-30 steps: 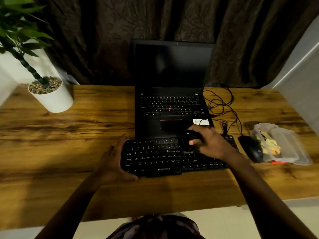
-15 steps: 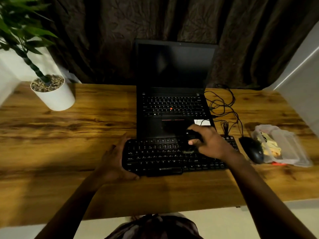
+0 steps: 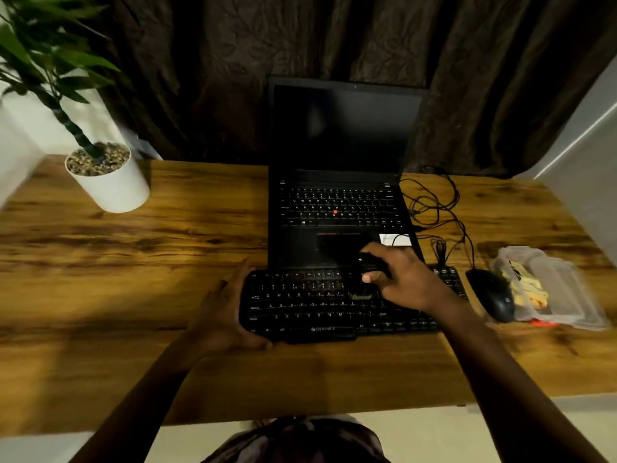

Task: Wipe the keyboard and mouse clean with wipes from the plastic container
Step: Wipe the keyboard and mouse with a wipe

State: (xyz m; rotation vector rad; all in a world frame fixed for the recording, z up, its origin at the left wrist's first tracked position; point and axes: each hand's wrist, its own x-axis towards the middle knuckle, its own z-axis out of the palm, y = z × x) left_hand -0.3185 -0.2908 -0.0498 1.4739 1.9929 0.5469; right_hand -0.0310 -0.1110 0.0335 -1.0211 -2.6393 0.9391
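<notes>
Under right fingers point(image 3: 384, 252): dark wad point(image 3: 370, 264), keyboard point(image 3: 317, 305)

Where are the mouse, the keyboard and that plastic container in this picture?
mouse point(image 3: 490, 294), head view, middle of its back.
keyboard point(image 3: 300, 305), head view, letter keys left of centre.
plastic container point(image 3: 567, 289), head view, clear bare right part.

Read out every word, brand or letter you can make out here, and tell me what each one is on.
"ZEBRONICS": front edge of the black keyboard.
"QWERTYUI", "ASDFGHJKL", "ZXCVBNM": its key rows.
Key legends on the laptop: too small to read.
On the laptop's palm rest, a white sticker: no legible text.
In the plastic container, a yellow packet: dark print, blurred.
</notes>
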